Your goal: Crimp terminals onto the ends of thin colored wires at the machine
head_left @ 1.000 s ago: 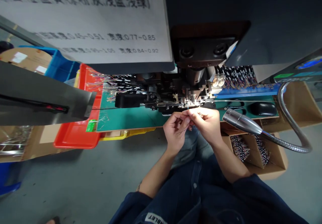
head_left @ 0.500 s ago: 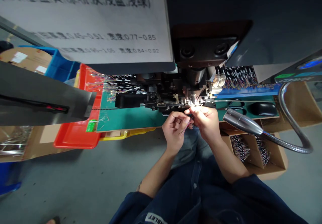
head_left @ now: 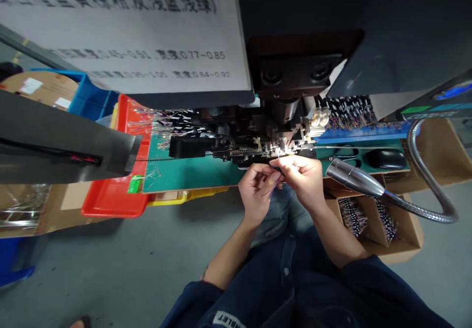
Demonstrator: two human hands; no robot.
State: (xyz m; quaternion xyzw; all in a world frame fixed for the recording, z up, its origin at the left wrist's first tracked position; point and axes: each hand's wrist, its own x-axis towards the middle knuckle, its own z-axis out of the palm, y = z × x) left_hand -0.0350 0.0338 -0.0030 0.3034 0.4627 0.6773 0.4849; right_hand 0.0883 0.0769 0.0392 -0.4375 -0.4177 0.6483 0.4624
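Note:
Thin coloured wires [head_left: 273, 190] stick out below the closed fingers of my left hand [head_left: 260, 188]. My right hand [head_left: 303, 175] is pinched just in front of the lit tooling of a crimping machine [head_left: 282, 143], and a short pale wire end [head_left: 279, 154] rises from its fingertips toward that tooling. Both hands nearly touch, and the stretch of wire between them is mostly hidden by the fingers. A strip of small metal terminals [head_left: 173, 159] runs into the machine from the left.
A gooseneck lamp [head_left: 356, 178] curves in from the right, near scissors [head_left: 346, 156] and a black computer mouse [head_left: 387, 159]. Wire bundles [head_left: 184, 121] lie behind, left of the machine. A red tray [head_left: 114, 202] stands left; a divided cardboard box [head_left: 401, 244] with wire bundles sits lower right.
My right hand has drawn back slightly from the tooling, and a pale wire end now shows above its fingertips. My left hand stays almost in place, still holding the wires.

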